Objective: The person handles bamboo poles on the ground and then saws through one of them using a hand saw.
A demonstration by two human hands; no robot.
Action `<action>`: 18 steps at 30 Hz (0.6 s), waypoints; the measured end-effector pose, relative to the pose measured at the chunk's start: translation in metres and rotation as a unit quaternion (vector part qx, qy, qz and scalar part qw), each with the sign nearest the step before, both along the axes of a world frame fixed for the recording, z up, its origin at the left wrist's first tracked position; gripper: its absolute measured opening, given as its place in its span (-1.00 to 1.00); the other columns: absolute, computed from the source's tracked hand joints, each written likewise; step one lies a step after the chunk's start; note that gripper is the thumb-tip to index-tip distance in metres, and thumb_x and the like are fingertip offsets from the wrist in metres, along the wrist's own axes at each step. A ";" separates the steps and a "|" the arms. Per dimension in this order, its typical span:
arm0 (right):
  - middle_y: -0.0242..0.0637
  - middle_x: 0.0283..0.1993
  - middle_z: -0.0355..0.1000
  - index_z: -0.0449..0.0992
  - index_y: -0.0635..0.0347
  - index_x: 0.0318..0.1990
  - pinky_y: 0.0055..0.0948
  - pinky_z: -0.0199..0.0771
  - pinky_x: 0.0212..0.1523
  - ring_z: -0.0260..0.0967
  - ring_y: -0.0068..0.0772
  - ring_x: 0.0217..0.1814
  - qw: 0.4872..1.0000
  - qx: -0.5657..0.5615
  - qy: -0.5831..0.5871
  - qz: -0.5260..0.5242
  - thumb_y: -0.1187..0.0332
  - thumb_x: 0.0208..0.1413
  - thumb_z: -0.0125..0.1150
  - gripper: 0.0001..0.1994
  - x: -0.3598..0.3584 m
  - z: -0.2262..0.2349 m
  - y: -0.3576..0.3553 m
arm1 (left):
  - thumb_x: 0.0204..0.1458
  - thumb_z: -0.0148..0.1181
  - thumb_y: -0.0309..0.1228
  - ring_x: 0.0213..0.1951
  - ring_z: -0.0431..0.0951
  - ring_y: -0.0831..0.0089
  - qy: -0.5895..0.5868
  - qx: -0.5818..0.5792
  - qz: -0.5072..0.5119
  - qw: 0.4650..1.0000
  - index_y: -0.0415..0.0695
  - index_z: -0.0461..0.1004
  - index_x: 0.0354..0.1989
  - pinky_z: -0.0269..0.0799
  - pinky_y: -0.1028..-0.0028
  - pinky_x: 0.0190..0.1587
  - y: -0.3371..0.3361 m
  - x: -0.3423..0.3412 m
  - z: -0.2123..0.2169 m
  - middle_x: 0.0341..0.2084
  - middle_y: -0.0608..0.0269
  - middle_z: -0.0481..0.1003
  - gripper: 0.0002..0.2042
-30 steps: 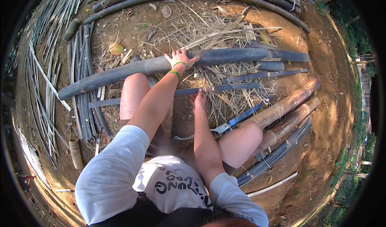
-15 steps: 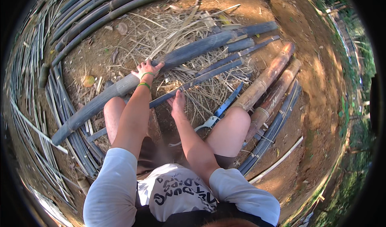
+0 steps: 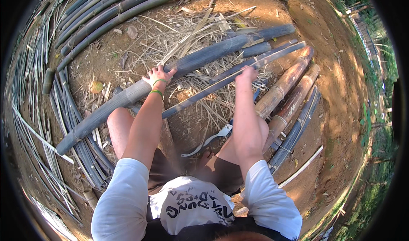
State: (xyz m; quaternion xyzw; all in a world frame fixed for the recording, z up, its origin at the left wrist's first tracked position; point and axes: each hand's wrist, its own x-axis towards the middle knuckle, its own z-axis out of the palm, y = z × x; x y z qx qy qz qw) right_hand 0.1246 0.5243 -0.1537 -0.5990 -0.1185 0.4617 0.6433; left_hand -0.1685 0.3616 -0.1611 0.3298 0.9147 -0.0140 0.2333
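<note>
A thick grey-green bamboo pole point(image 3: 128, 94) lies slantwise across the ground in front of me, over my left leg. My left hand point(image 3: 158, 76) rests flat on its upper side, fingers spread. Nearer to me, a split bamboo strip point(image 3: 196, 97) runs roughly alongside the pole. My right hand point(image 3: 246, 75) is closed around the strip toward its far right part, and the strip's far end reaches past the fist. Between my knees is a saw with a white handle point(image 3: 221, 132); its blue blade is mostly hidden behind my right forearm.
Dry shavings point(image 3: 170, 40) cover the soil around the pole. At my right lie two brown bamboo poles point(image 3: 279, 89) and a tied bundle of dark strips point(image 3: 294, 132). More strips point(image 3: 81, 138) lie at my left, and long poles point(image 3: 140, 10) curve along the far side.
My right hand has moved right and away from me, and the bamboo strip has shifted the same way, its far end now farther right. My left hand stays on the thick pole.
</note>
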 end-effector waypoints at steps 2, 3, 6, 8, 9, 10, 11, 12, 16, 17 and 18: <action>-0.20 -0.39 0.38 0.36 0.32 -0.33 -0.30 0.41 -0.43 0.31 -0.40 -0.51 0.999 0.008 -0.026 -0.037 0.54 0.04 -0.04 -0.93 0.051 0.012 0.056 | -0.13 -0.06 0.51 0.40 0.11 0.15 0.000 0.013 -0.024 1.000 0.18 0.20 0.37 -0.25 -0.24 0.39 0.008 0.010 -0.001 0.34 0.16 0.21 -0.07; -0.20 -0.40 0.41 0.35 0.30 -0.34 -0.29 0.46 -0.40 0.35 -0.38 -0.50 1.000 -0.008 -0.007 -0.010 0.56 0.01 -0.01 -0.95 0.053 0.029 0.068 | -0.11 -0.08 0.50 0.40 0.12 0.16 0.002 0.008 -0.014 1.000 0.16 0.21 0.37 -0.25 -0.24 0.38 0.000 0.001 -0.002 0.32 0.15 0.23 -0.08; -0.15 -0.29 0.43 0.25 0.12 -0.19 -0.20 0.56 -0.21 0.45 -0.26 -0.32 0.990 0.133 -0.045 -0.014 0.63 -0.01 0.12 -0.73 0.129 0.060 0.118 | -0.11 -0.07 0.49 0.39 0.12 0.17 -0.001 0.021 -0.025 0.999 0.17 0.21 0.36 -0.25 -0.24 0.38 0.006 0.007 -0.006 0.32 0.15 0.23 -0.09; -0.09 0.00 0.36 0.26 0.14 0.13 -0.11 0.43 0.10 0.36 -0.20 0.01 0.981 0.163 -0.100 -0.043 0.52 0.10 0.14 -0.58 0.121 0.100 0.113 | -0.11 -0.06 0.49 0.39 0.12 0.18 0.009 0.017 -0.008 1.000 0.18 0.20 0.36 -0.26 -0.24 0.39 -0.007 -0.004 -0.007 0.32 0.16 0.23 -0.10; -0.10 0.06 0.35 0.26 0.13 0.21 -0.12 0.39 0.15 0.35 -0.20 0.07 0.969 0.188 -0.157 -0.035 0.48 0.13 0.13 -0.54 0.134 0.109 0.115 | -0.11 -0.06 0.48 0.39 0.12 0.19 0.010 0.018 -0.008 1.000 0.18 0.21 0.36 -0.26 -0.24 0.39 -0.005 -0.003 -0.008 0.32 0.16 0.23 -0.10; -0.10 0.12 0.34 0.26 0.12 0.28 -0.12 0.36 0.19 0.33 -0.20 0.13 0.953 0.212 -0.212 -0.029 0.44 0.16 0.13 -0.49 0.145 0.117 0.116 | -0.11 -0.06 0.48 0.39 0.12 0.19 0.011 0.018 -0.009 1.000 0.19 0.21 0.36 -0.27 -0.24 0.39 -0.003 -0.002 -0.009 0.32 0.17 0.23 -0.11; -0.11 0.14 0.36 0.27 0.12 0.33 -0.15 0.36 0.19 0.34 -0.21 0.16 0.936 0.200 -0.290 -0.010 0.41 0.19 0.12 -0.48 0.170 0.122 0.122 | -0.11 -0.05 0.47 0.39 0.12 0.20 0.010 0.019 -0.017 1.000 0.19 0.21 0.35 -0.27 -0.23 0.39 0.002 0.003 -0.011 0.32 0.18 0.23 -0.11; -0.13 0.18 0.37 0.40 0.23 0.20 -0.16 0.37 0.17 0.30 -0.24 0.26 0.932 0.192 -0.301 0.060 0.37 0.21 0.14 -0.60 0.217 0.118 0.127 | -0.10 -0.05 0.47 0.40 0.12 0.20 -0.002 0.020 -0.033 0.999 0.19 0.21 0.36 -0.28 -0.23 0.39 0.014 0.014 -0.012 0.33 0.19 0.22 -0.11; -0.36 -0.19 0.53 0.51 0.23 0.05 -0.62 0.44 -0.24 0.45 -0.58 -0.22 0.883 0.160 -0.230 0.378 0.41 0.20 0.21 -0.72 0.172 0.073 0.040 | -0.09 -0.06 0.48 0.40 0.10 0.15 0.013 0.005 -0.013 1.000 0.14 0.20 0.38 -0.29 -0.24 0.38 -0.001 -0.001 -0.007 0.35 0.12 0.20 -0.08; -0.35 -0.16 0.54 0.55 0.23 0.02 -0.59 0.45 -0.24 0.45 -0.59 -0.22 0.840 0.118 -0.327 0.417 0.38 0.21 0.23 -0.74 0.168 0.059 0.012 | -0.10 -0.06 0.48 0.40 0.10 0.14 0.013 0.001 -0.013 1.000 0.14 0.18 0.39 -0.27 -0.24 0.38 -0.002 -0.001 -0.008 0.35 0.12 0.18 -0.07; -0.32 -0.07 0.55 0.49 0.17 0.10 -0.46 0.50 -0.03 0.50 -0.48 -0.08 0.814 0.066 -0.352 0.458 0.34 0.25 0.17 -0.70 0.165 0.045 -0.016 | -0.10 -0.06 0.49 0.40 0.09 0.13 0.012 0.000 -0.011 1.000 0.14 0.17 0.39 -0.28 -0.24 0.38 -0.002 -0.003 -0.010 0.36 0.12 0.18 -0.07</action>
